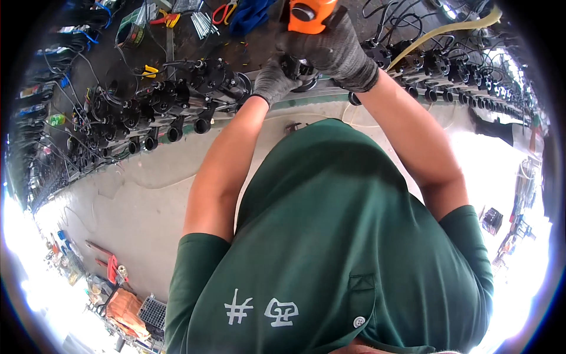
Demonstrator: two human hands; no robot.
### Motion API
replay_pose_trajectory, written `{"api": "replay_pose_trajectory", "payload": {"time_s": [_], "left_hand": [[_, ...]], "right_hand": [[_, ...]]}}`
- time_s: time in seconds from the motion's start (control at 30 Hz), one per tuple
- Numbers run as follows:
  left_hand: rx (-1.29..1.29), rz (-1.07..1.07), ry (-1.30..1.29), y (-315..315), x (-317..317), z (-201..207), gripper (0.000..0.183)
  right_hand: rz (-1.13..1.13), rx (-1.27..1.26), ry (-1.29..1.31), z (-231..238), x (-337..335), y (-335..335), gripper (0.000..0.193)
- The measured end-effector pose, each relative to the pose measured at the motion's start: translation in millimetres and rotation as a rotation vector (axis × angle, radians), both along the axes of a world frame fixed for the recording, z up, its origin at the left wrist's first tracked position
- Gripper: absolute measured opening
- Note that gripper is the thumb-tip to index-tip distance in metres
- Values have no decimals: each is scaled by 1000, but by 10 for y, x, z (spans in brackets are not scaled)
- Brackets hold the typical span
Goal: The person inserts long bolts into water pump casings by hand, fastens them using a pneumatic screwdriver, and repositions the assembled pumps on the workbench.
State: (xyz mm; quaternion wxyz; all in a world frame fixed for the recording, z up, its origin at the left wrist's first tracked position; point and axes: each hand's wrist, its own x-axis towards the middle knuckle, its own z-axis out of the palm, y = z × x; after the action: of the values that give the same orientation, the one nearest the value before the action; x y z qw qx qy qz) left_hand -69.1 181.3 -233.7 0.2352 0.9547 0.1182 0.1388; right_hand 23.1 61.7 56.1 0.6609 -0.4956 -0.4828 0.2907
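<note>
The gloved right hand (331,52) grips an orange power tool (311,16) close over a black fitting (303,72) at the bench's near edge, likely for control. The gloved left hand (273,81) curls against that fitting, seemingly to steady it

The right hand (336,52), in a gray glove, grips an orange tool (311,16) at the bench's (231,54) near edge. The left hand (273,81), gloved alike, is at a black part (295,69) just below it; its fingertips are partly hidden. Black units (168,100) line the edge on both sides. Farther back lie metal rods (204,25), red-and-yellow pliers (170,19) and a blue cloth (250,17). A yellowish hose (442,34) crosses the units at right.
</note>
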Motion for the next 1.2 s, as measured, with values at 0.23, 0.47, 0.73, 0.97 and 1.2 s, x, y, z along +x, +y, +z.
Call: {"api": "replay_pose_trajectory", "payload": {"time_s": [0.23, 0.47, 0.73, 0.97, 1.2], "left_hand": [[-355, -7, 170, 12, -17, 237, 60], [-459, 135, 103, -90, -54, 650, 80], [-359, 62, 58, 21, 22, 205, 74], [-334, 25, 15, 50, 55, 149, 69], [-85, -68, 130, 66, 30, 182, 56]], "right_hand": [[43, 109, 0, 77, 253, -241, 47], [-264, 246, 81, -105, 588, -462, 41], [-306, 133, -72, -138, 692, -448, 35], [-220, 155, -347, -171, 712, -333, 35], [-141, -43, -124, -6, 587, -396, 31]]}}
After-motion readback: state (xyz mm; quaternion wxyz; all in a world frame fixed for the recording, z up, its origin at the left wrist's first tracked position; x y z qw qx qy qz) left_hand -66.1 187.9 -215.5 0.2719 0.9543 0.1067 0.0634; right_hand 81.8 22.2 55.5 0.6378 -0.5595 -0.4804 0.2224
